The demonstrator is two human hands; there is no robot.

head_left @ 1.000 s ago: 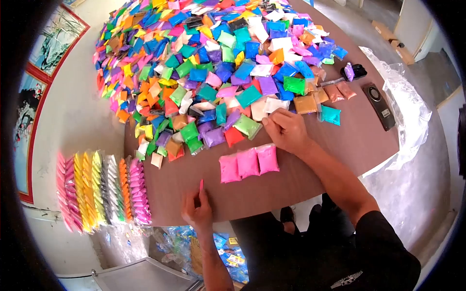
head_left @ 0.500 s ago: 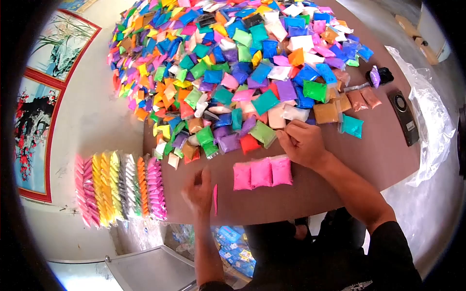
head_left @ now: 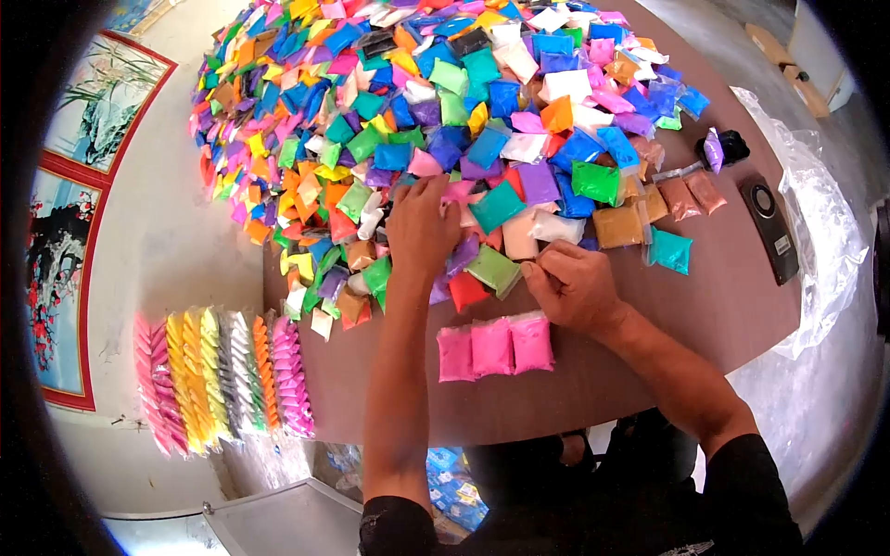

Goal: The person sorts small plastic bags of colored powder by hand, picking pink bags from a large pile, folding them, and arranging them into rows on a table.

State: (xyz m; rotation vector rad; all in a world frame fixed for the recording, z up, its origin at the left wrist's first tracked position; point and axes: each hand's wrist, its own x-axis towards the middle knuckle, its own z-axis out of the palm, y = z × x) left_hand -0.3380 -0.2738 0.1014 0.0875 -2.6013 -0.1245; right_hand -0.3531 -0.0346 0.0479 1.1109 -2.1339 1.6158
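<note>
My left hand (head_left: 422, 225) reaches over the near part of a big pile of small coloured packets (head_left: 445, 109). Its fingers point down beside a pink packet (head_left: 456, 191), and I see nothing gripped in them. My right hand (head_left: 577, 289) hovers near the pile's front edge with its fingers curled and thumb pressed in; whatever they may hold is hidden. Just left of its thumb lies an olive-green packet (head_left: 495, 270). Below the hands, a joined strip of three bright pink packets (head_left: 492, 349) rests on the brown table (head_left: 519, 405).
Long strips of coloured packets (head_left: 222, 380) hang at the table's left edge. On the right are a dark phone-like device (head_left: 769, 229), a black object (head_left: 734, 145) with a purple packet, and clear plastic sheeting (head_left: 818, 241). Brown packets (head_left: 619, 225) lie at the pile's right edge.
My left hand has moved up and right from the table's front onto the pile. The thin pink piece beside it is out of sight now. My right hand has lowered slightly, still curled.
</note>
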